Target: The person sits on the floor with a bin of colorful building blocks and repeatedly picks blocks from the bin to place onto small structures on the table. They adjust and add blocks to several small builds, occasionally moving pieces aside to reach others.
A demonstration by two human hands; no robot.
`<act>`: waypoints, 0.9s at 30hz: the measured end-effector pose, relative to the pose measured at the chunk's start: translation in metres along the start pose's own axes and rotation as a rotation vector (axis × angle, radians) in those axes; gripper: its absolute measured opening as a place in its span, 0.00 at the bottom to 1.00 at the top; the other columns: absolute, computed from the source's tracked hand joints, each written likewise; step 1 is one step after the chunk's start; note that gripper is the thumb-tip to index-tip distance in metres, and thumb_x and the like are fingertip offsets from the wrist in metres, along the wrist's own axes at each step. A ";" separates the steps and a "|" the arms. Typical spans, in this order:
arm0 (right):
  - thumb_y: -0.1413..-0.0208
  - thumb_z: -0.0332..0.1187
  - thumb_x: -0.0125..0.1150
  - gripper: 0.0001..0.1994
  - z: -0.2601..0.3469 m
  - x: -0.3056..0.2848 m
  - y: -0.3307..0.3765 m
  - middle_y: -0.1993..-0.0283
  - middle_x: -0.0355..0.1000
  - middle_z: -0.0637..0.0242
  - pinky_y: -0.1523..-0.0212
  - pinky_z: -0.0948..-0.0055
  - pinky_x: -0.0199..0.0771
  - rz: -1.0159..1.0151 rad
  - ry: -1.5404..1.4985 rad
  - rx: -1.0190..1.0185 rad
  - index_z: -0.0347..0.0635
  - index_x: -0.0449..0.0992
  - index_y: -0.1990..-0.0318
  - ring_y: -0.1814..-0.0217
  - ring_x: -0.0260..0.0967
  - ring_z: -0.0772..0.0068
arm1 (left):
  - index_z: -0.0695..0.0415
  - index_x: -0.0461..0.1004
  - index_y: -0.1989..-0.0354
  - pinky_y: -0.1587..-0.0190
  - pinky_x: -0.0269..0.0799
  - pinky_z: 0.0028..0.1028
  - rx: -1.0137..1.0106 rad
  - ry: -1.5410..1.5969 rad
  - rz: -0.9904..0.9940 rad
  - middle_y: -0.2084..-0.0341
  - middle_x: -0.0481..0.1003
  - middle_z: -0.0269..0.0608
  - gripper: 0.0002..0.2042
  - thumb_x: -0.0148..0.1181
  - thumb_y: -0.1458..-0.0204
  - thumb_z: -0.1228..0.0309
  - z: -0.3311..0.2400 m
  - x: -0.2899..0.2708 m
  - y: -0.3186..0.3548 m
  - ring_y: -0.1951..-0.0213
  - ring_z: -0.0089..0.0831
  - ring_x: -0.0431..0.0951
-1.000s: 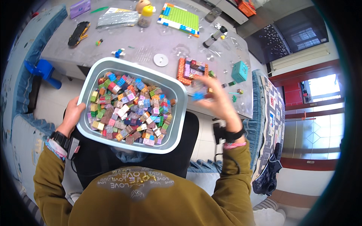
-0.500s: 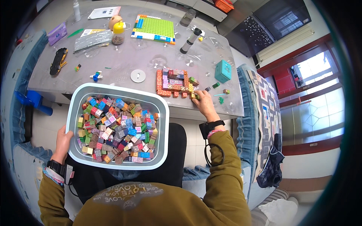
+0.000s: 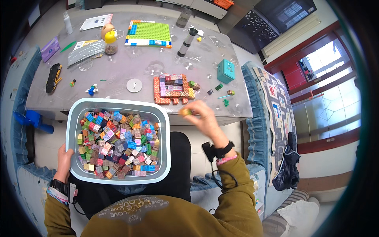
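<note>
Left to right. The left hand grips the left rim of a grey rectangular tub, fingers wrapped under the edge. The tub rests over the person's lap, just before the near edge of the desk; its long axis runs roughly left to right, tilted slightly, and it is filled with small cube blocks in red, blue, green, yellow, pink and brown. On the desk beyond the tub lie a white disc and, to its right, a block frame: a low, open rectangular wall of mostly red and brown cubes, its long side running left to right, parallel to the desk's near edge. Farther back lies a green baseplate edged with coloured bricks. The right hand is raised at the desk's near edge, just below the frame's right corner, its fingertips pinched on a small yellowish block; the block's orientation cannot be told. A teal box stands right of the frame.
</note>
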State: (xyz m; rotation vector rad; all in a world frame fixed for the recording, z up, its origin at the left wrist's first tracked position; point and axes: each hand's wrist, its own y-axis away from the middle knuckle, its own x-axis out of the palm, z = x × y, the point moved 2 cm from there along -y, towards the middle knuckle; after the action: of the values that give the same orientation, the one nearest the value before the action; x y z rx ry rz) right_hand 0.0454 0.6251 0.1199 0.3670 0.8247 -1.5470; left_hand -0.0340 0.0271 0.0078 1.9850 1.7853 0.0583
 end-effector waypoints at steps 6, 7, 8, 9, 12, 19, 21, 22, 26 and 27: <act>0.44 0.31 0.76 0.21 -0.008 -0.003 -0.009 0.44 0.77 0.58 0.45 0.61 0.79 -0.041 -0.007 -0.070 0.42 0.79 0.44 0.44 0.76 0.54 | 0.68 0.79 0.51 0.61 0.74 0.26 0.013 -0.008 0.013 0.64 0.80 0.37 0.17 0.52 0.46 0.75 -0.001 -0.002 0.000 0.65 0.24 0.78; 0.44 0.30 0.75 0.19 -0.035 -0.018 -0.012 0.45 0.77 0.57 0.47 0.61 0.80 -0.222 0.195 -0.054 0.42 0.78 0.45 0.45 0.76 0.54 | 0.67 0.79 0.50 0.60 0.74 0.25 0.008 -0.022 0.018 0.63 0.80 0.37 0.17 0.52 0.46 0.75 -0.001 -0.003 0.000 0.64 0.24 0.78; 0.44 0.29 0.74 0.18 -0.069 -0.038 -0.010 0.47 0.76 0.56 0.46 0.57 0.79 -0.296 0.167 0.091 0.41 0.78 0.46 0.46 0.75 0.51 | 0.67 0.79 0.49 0.59 0.74 0.25 0.016 -0.016 0.026 0.63 0.80 0.37 0.18 0.52 0.46 0.75 -0.002 -0.003 0.001 0.64 0.24 0.78; 0.44 0.28 0.73 0.18 -0.104 -0.057 -0.008 0.48 0.76 0.55 0.43 0.53 0.77 -0.419 0.240 0.263 0.41 0.78 0.46 0.46 0.75 0.49 | 0.67 0.79 0.49 0.59 0.74 0.25 -0.001 -0.025 0.019 0.63 0.80 0.37 0.18 0.52 0.46 0.75 -0.003 -0.003 0.001 0.64 0.25 0.78; 0.43 0.31 0.73 0.24 -0.187 -0.122 0.011 0.45 0.73 0.46 0.38 0.53 0.74 -0.449 0.652 0.514 0.42 0.75 0.39 0.42 0.73 0.42 | 0.68 0.78 0.48 0.57 0.74 0.25 -0.011 -0.005 0.014 0.61 0.80 0.37 0.19 0.52 0.46 0.75 -0.006 0.000 0.004 0.63 0.25 0.78; 0.42 0.38 0.72 0.23 -0.283 -0.153 0.011 0.44 0.73 0.40 0.40 0.50 0.77 -0.365 0.657 0.714 0.46 0.78 0.39 0.44 0.75 0.38 | 0.68 0.78 0.48 0.58 0.74 0.26 -0.021 -0.029 0.014 0.61 0.79 0.37 0.19 0.51 0.47 0.76 -0.024 0.001 0.012 0.63 0.25 0.77; 0.43 0.36 0.72 0.19 -0.294 -0.154 0.001 0.47 0.75 0.43 0.41 0.51 0.77 -0.295 0.661 0.705 0.46 0.81 0.45 0.45 0.75 0.41 | 0.68 0.77 0.48 0.58 0.74 0.26 -0.023 -0.014 0.007 0.62 0.79 0.37 0.19 0.51 0.48 0.77 -0.025 0.002 0.015 0.63 0.25 0.77; 0.44 0.36 0.72 0.17 -0.299 -0.153 -0.003 0.49 0.76 0.44 0.42 0.52 0.77 -0.233 0.645 0.755 0.45 0.82 0.47 0.45 0.76 0.42 | 0.68 0.77 0.48 0.58 0.74 0.26 -0.023 -0.001 -0.002 0.62 0.79 0.37 0.18 0.51 0.48 0.77 -0.025 0.003 0.015 0.63 0.25 0.77; 0.45 0.36 0.74 0.13 -0.300 -0.154 -0.005 0.54 0.79 0.49 0.45 0.54 0.78 -0.473 0.654 0.606 0.45 0.85 0.54 0.47 0.76 0.47 | 0.68 0.77 0.49 0.58 0.74 0.26 -0.041 -0.023 0.012 0.62 0.79 0.37 0.18 0.51 0.47 0.77 -0.020 -0.001 0.014 0.64 0.25 0.77; 0.45 0.37 0.74 0.13 -0.300 -0.154 -0.005 0.54 0.79 0.50 0.46 0.55 0.78 -0.519 0.616 0.542 0.46 0.85 0.54 0.48 0.77 0.48 | 0.68 0.77 0.49 0.59 0.74 0.26 -0.047 -0.014 0.014 0.62 0.79 0.37 0.18 0.51 0.47 0.77 -0.019 -0.002 0.013 0.64 0.25 0.77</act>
State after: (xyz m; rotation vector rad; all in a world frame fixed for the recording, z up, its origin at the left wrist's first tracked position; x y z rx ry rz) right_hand -0.0039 0.9422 0.0166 1.1358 1.0073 -2.1890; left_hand -0.0282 0.0302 0.0298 1.9607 1.7452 0.0896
